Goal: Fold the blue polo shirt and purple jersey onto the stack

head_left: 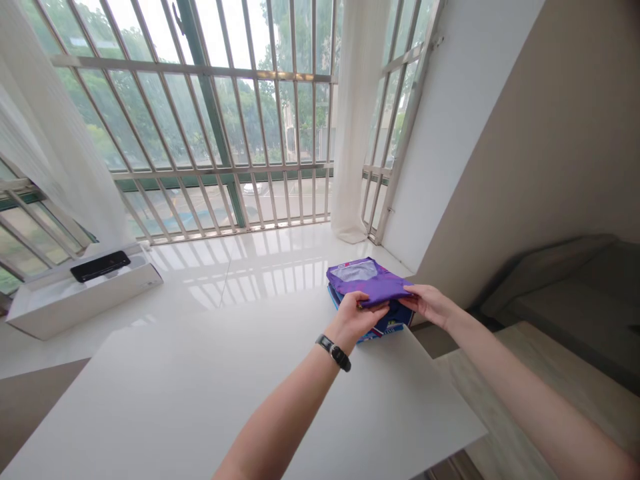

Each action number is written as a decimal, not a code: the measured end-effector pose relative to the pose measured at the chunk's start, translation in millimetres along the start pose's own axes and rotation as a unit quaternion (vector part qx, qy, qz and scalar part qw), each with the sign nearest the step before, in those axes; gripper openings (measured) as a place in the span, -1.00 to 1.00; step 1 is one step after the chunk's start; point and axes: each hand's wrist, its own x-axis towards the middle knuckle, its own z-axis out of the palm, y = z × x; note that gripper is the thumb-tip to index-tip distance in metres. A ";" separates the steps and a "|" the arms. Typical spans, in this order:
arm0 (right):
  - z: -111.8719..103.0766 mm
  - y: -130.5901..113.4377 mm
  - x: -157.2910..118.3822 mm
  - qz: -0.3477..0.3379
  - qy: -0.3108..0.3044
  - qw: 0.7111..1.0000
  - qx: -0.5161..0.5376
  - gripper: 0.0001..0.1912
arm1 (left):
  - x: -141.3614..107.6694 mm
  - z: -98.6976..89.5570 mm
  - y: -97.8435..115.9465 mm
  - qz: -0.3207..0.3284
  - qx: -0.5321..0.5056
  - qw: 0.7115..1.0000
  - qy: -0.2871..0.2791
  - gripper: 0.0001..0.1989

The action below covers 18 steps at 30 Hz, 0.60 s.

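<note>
A folded purple shirt (383, 288), its grey inner neckline (354, 271) facing up, tops a small stack of folded dark-blue clothes (390, 325) at the table's far right. My left hand (354, 315) grips the shirt's near edge, thumb on top and fingers beneath. At the right corner of the same shirt, my right hand (427, 304) pinches the cloth between thumb and fingers. The lower layers of the stack are partly hidden by my left hand. A black wristband (334, 353) is on my left wrist.
The stack is near the right edge of the white table (240, 393). On the sill at left, a black phone (101, 266) lies on a long white box (85, 300). Barred windows and a white curtain (356, 133) stand behind; a wall (450, 120) rises at right.
</note>
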 end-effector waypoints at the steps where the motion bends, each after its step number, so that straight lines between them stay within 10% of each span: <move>1: -4.1 1.3 -4.5 0.013 0.004 0.999 -0.048 -0.91 | -11.5 -5.2 0.5 -0.021 0.019 1.000 -0.004 -0.71; 5: -29.1 -4.1 -16.1 -0.030 0.079 0.958 -0.275 -0.83 | -69.8 -28.2 14.1 -0.030 0.132 0.989 -0.054 -0.69; 8: -34.4 -17.7 -8.3 -0.160 0.114 0.875 -0.442 -0.76 | -86.9 -28.5 26.4 0.168 0.281 0.945 -0.007 -0.71; 10: -21.5 -21.1 5.0 -0.217 0.098 0.848 -0.474 -0.67 | -70.9 -22.5 26.9 0.324 0.396 0.858 0.055 -0.72; 13: 10.5 -8.0 25.4 -0.196 0.039 0.890 -0.411 -0.44 | -22.4 -24.8 15.7 0.409 0.514 0.741 0.140 -0.65; 18: 18.5 24.5 32.8 -0.078 -0.040 0.952 -0.292 -0.35 | 23.2 -75.7 5.3 0.354 0.555 0.739 0.145 -0.32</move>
